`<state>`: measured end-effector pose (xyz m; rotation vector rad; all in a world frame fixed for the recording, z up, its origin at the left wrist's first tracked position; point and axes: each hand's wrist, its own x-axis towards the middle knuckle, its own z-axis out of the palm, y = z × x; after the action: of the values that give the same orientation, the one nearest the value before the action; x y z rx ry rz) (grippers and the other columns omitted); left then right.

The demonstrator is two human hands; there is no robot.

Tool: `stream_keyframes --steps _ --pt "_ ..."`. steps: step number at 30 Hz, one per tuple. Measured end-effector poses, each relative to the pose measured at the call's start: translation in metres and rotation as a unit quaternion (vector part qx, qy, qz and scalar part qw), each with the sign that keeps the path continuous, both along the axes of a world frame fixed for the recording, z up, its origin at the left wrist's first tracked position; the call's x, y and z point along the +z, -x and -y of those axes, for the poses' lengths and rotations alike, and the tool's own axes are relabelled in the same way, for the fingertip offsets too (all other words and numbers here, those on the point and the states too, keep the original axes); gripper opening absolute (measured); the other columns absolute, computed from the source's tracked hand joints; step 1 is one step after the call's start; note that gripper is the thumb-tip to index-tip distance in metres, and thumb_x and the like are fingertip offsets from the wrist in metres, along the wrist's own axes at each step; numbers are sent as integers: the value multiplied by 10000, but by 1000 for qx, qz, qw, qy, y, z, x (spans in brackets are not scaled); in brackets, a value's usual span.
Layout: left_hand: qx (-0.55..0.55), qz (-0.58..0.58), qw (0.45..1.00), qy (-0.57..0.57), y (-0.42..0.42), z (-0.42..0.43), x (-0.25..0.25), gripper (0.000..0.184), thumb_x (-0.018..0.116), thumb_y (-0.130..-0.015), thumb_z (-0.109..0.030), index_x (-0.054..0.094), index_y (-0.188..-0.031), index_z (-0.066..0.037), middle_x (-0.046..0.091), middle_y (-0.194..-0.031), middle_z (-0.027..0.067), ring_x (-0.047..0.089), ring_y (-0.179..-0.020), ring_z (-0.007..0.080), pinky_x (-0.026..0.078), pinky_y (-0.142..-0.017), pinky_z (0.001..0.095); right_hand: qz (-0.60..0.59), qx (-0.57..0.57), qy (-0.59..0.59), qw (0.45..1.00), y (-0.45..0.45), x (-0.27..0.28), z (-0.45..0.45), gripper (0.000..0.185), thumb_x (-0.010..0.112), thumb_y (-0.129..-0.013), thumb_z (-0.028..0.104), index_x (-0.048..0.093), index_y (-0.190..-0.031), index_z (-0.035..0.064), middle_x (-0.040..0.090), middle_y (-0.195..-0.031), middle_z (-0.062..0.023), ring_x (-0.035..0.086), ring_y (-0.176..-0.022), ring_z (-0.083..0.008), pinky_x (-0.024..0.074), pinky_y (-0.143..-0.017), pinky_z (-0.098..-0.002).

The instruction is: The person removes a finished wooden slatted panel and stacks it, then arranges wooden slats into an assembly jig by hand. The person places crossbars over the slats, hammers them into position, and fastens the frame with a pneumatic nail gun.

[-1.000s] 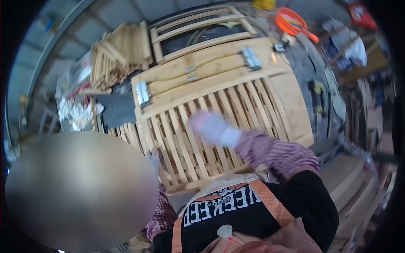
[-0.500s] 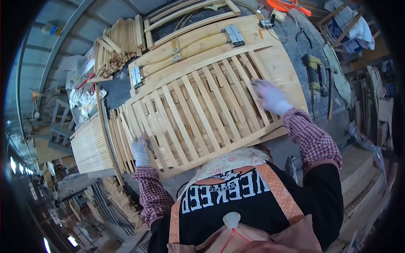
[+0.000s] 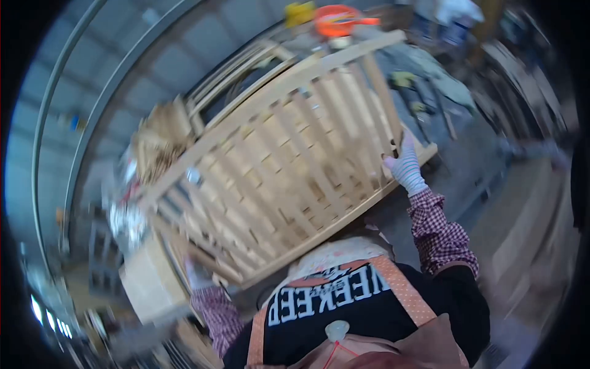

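A slatted wooden frame, with long rails and several cross slats, is tilted with its far rail raised above the workbench. My right hand, in a striped glove, grips the end slat near the frame's right near corner, thumb toward me. At the opposite end my left hand, gloved and blurred, holds the left end piece near the near corner. Its fingers are partly hidden by the wood. Through the slats, pale wood blocks or boards show, smeared by motion.
A bundle of wooden strips lies at the back left. Beyond the frame are an orange object and a yellow one. Hand tools lie on the bench at the right. A pale stacked panel is at the lower left.
The slatted frame has come up from lying flat, its far rail now raised and tilted. My right hand has moved from atop the slats to grip the end. The view has turned.
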<state>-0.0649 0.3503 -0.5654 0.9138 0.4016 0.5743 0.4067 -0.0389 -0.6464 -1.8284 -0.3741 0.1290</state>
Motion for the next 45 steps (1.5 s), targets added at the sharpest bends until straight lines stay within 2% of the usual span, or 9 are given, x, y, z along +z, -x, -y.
stream_keyframes --steps 5,10,18,20,22,27,34,39,45 --pt "-10 -204 978 34 -80 34 -63 398 507 -868 -467 613 -1036 -122 623 -793 120 585 -667 295 511 -629 410 146 -178 197 953 46 -60 113 830 676 -598 159 360 -1343 -26 483 -1250 -215 502 -1105 -327 398 -963 -370" --pt "-426 -145 879 158 -156 28 -127 320 519 -894 -428 623 -1007 -147 650 -804 112 612 -643 250 519 -620 367 -116 -327 267 899 236 -70 222 753 684 -611 206 405 -1286 22 533 -1142 -206 531 -1025 -353 432 -916 -367" --pt "-427 -72 888 -155 -237 225 -99 276 495 -906 -258 582 -1020 -22 643 -967 98 616 -822 214 506 -742 304 -107 -616 287 726 492 10 340 769 676 -691 307 383 -1341 18 461 -1328 -212 482 -1192 -346 392 -999 -371" --pt "-444 -80 705 -547 -234 295 -79 228 517 -877 -207 573 -978 -10 633 -870 83 576 -717 169 475 -668 252 -169 -670 130 711 546 4 373 694 633 -764 315 389 -1344 22 467 -1330 -210 475 -1212 -334 385 -1009 -362" --pt "-486 -88 743 -453 -228 360 -106 202 532 -856 -171 568 -964 -4 627 -854 81 557 -694 161 463 -642 245 -203 -713 128 659 601 -35 412 543 571 -817 244 437 -1309 57 565 -1211 -165 558 -1078 -307 436 -910 -348" --pt "-588 -133 745 -287 -225 524 -219 263 572 -794 -46 567 -1047 29 631 -893 93 565 -723 161 460 -672 235 -375 -733 162 544 703 -65 501 481 520 -830 260 471 -1282 103 575 -1248 -91 550 -1123 -292 424 -937 -363" --pt "-583 -134 769 -225 -93 773 -196 226 578 -831 -62 563 -1042 17 625 -880 87 574 -681 163 470 -601 256 -279 -739 280 545 791 -75 756 449 533 -825 257 492 -1238 83 590 -1192 -143 570 -1059 -340 457 -886 -395" --pt "-615 -227 532 -535 -55 857 -197 501 548 -864 -253 456 -1292 -9 582 -1152 200 581 -1003 277 458 -871 338 -191 -593 614 485 820 -100 886 503 576 -812 252 484 -1273 74 520 -1282 -139 515 -1135 -323 427 -943 -404" --pt "-554 -190 480 -653 -24 782 -253 560 568 -814 -299 454 -1280 -9 545 -1247 196 516 -1149 355 421 -968 408 -327 -427 557 632 716 -135 810 561 496 -897 335 372 -1372 65 512 -1270 -147 502 -1166 -298 434 -969 -415"
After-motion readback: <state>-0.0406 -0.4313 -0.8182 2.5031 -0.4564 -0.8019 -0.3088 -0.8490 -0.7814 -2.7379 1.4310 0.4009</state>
